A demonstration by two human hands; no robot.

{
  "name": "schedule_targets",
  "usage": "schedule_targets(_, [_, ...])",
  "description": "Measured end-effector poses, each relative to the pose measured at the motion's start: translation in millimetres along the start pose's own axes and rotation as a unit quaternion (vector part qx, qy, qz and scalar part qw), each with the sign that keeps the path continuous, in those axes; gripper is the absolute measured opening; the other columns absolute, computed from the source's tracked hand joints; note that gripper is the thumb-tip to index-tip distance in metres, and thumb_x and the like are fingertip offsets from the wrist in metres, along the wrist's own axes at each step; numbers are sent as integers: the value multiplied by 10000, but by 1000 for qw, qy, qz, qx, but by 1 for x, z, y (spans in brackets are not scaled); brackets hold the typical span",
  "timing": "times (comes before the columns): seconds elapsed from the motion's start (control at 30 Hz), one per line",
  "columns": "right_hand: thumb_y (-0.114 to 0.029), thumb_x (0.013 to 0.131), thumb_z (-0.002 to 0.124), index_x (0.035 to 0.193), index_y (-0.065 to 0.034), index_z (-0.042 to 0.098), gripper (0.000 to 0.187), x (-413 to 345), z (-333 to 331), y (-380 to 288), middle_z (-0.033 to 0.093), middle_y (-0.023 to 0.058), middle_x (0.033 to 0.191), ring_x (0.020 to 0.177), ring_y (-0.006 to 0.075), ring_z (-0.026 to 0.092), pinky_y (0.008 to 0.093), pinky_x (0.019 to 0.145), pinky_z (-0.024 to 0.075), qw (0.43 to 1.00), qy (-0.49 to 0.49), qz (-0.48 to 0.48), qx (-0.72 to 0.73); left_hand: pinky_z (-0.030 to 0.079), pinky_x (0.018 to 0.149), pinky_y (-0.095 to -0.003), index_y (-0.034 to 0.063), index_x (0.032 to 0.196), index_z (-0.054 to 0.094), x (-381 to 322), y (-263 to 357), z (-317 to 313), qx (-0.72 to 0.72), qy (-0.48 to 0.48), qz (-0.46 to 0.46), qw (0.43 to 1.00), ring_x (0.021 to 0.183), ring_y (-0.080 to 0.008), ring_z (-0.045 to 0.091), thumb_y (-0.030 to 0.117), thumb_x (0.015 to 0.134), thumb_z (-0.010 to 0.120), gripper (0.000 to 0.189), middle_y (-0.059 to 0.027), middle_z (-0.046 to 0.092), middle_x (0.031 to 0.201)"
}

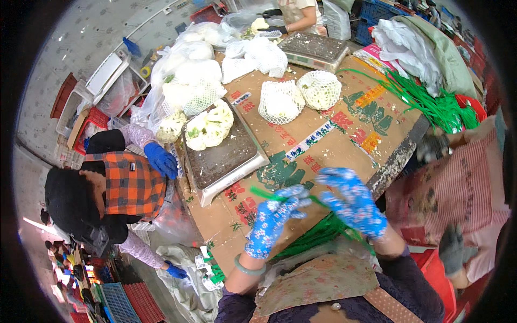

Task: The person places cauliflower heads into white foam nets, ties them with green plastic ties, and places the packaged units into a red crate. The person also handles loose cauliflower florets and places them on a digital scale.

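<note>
My left hand (274, 223), in a blue flowered glove, pinches a thin green plastic strip (262, 193) above the cardboard-covered table. The strip runs on towards my right hand (355, 205), which wears the same kind of glove. My right hand is blurred, with thumb and fingers curved beside the strip; whether they grip it cannot be told. A bundle of green strips (313, 238) lies below both hands, against my apron (319, 278). Farther up, two cauliflowers (281, 101) (319, 89) in white foam nets rest on the cardboard (250, 133).
A scale (226, 161) left of centre bears a bare cauliflower (210, 126). Bagged and netted cauliflowers (194, 60) crowd the back left, beside a second scale (315, 46). More green strips (436, 99) lie at right. Co-workers' gloved hands (160, 159) (434, 146) are at both sides.
</note>
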State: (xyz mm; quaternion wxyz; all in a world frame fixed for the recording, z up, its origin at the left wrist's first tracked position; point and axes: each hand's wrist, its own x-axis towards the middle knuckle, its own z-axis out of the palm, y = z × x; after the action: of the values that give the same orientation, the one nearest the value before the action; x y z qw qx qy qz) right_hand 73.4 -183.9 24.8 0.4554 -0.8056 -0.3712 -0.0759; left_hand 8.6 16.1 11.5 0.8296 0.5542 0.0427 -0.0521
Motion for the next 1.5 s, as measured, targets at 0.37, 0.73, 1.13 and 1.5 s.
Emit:
schedule_targets(0.37, [-120, 789, 654, 859, -43, 638, 105, 32, 69, -15, 604, 86, 850, 840, 203, 603, 319, 749, 480, 961, -80, 72, 254, 527, 604, -282, -28, 1054, 582, -33, -10, -12, 61, 58, -13, 996, 755, -201, 648, 121, 925, 496, 216, -127, 652, 930])
schedule_targets(0.73, [-559, 770, 595, 1322, -59, 411, 767, 195, 87, 166, 428, 241, 1305, 1216, 369, 411, 406, 1028, 323, 994, -76, 73, -37, 488, 575, -270, 34, 1171, 554, -30, -55, -49, 368, 98, 101, 919, 662, -172, 616, 177, 898, 517, 310, -101, 661, 939])
schedule_targets(1.13, [-664, 736, 526, 1324, -131, 439, 798, 388, 136, 269, 422, 131, 1358, 1243, 344, 392, 450, 1031, 297, 881, -417, 139, -178, 471, 788, -323, 90, 1275, 474, 16, -76, -69, 237, 113, -137, 955, 961, -236, 574, 77, 876, 494, 400, -103, 585, 1143])
schedule_targets(1.5, [-590, 761, 553, 1233, -118, 538, 668, 199, 86, 195, 513, 147, 1260, 1164, 316, 477, 429, 981, 355, 901, -404, 143, -73, 454, 806, -276, 41, 1259, 493, 29, -41, -42, 112, 75, -98, 986, 928, -162, 574, 123, 933, 453, 338, -84, 624, 1090])
